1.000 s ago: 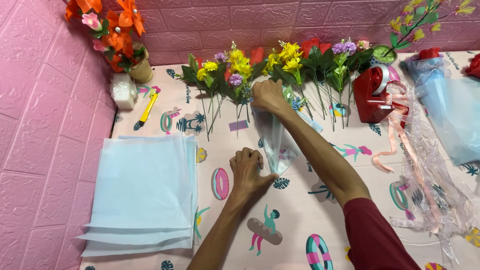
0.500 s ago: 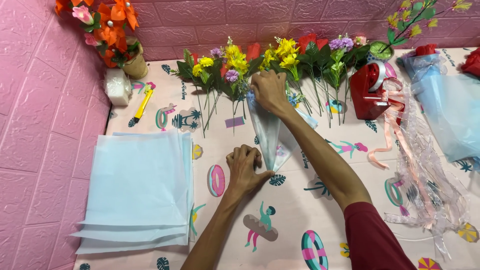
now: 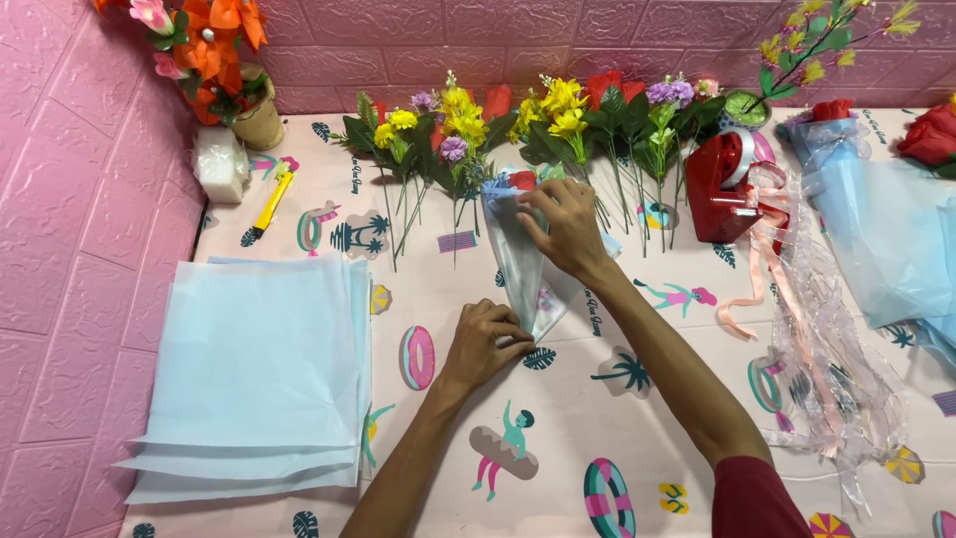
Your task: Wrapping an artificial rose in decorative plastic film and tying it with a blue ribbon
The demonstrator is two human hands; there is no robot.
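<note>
A pale blue paper cone (image 3: 523, 261) lies on the patterned table cover (image 3: 617, 418), wrapped around a red flower whose head shows at its top. My left hand (image 3: 485, 343) pinches the cone's narrow lower tip. My right hand (image 3: 565, 226) presses the upper folded edge of the cone, just below the row of artificial flowers (image 3: 518, 125).
A stack of pale blue paper sheets (image 3: 261, 369) lies at left. A yellow utility knife (image 3: 271, 201) and flower pot (image 3: 254, 115) sit at back left. A red tape dispenser (image 3: 722, 184), clear ribbon (image 3: 827, 349) and a wrapped bouquet (image 3: 886, 229) lie at right.
My left hand has slid along the cone's lower tip, gathering it tighter. My right hand has stayed at the top of the cone, folding the edge over.
</note>
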